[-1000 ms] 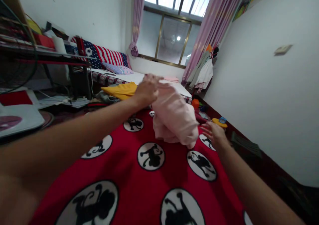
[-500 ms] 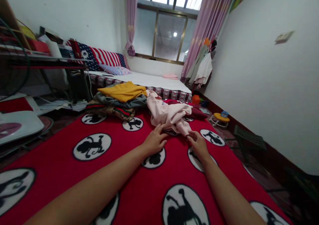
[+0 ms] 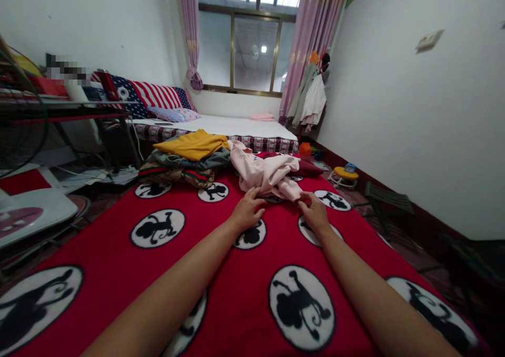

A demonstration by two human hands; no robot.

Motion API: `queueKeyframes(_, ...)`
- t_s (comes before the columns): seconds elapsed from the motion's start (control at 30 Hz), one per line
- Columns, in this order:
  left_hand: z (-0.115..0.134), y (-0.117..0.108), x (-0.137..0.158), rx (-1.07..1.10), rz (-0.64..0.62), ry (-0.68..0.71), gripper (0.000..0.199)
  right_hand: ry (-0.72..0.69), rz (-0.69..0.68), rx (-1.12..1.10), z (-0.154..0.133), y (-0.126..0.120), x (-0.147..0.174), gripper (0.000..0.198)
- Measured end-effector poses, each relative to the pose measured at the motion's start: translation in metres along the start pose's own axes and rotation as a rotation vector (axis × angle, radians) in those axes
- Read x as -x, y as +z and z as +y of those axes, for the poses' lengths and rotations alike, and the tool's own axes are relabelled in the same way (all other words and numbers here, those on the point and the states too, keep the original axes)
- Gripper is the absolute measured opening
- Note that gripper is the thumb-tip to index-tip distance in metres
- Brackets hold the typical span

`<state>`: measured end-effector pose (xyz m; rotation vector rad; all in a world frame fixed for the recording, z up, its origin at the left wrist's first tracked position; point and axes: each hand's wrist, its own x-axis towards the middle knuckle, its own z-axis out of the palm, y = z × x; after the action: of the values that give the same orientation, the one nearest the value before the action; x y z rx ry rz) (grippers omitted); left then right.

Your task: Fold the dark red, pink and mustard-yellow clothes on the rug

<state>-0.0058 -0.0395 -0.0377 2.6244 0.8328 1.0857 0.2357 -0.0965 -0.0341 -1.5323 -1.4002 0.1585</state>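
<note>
A crumpled pale pink garment lies on a red blanket printed with black monkeys in white circles. My left hand is at its near edge, fingers apart, with the fingertips touching the cloth. By the garment's right end is my right hand, its thumb and fingers apart and the fingertips at the cloth's tip. To the left of the pink garment sits a pile of clothes: a mustard-yellow piece on top, a grey-green one under it, and a brown piece with a red-green stripe at the bottom.
Dark red cloth lies behind the pink garment. A bed with a white cover stands beyond. On the left are a cluttered desk and a white chair. A yellow stool and a dark folding stool stand on the right.
The camera view has shifted slightly to the right. My right fingers, close on the pink garment's tip before, are now more apart. The garment keeps nearly the same shape and place.
</note>
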Motion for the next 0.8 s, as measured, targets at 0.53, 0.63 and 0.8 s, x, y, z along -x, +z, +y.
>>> queueKeyframes(0.53, 0.003, -0.012, -0.001, 0.049, 0.265, -0.089, 0.031, -0.364, -0.099, 0.450, -0.074, 0.066, -0.026, 0.033)
queueKeyframes(0.63, 0.005, -0.019, -0.002, 0.080, 0.480, -0.173, 0.029, -0.429, 0.009, 0.363, -0.069, 0.062, -0.016, 0.023)
queueKeyframes(0.8, -0.025, -0.027, -0.002, 0.309, 0.793, -0.483, 0.036, -0.713, -0.122, 0.392, -0.092, 0.064, 0.011, 0.004)
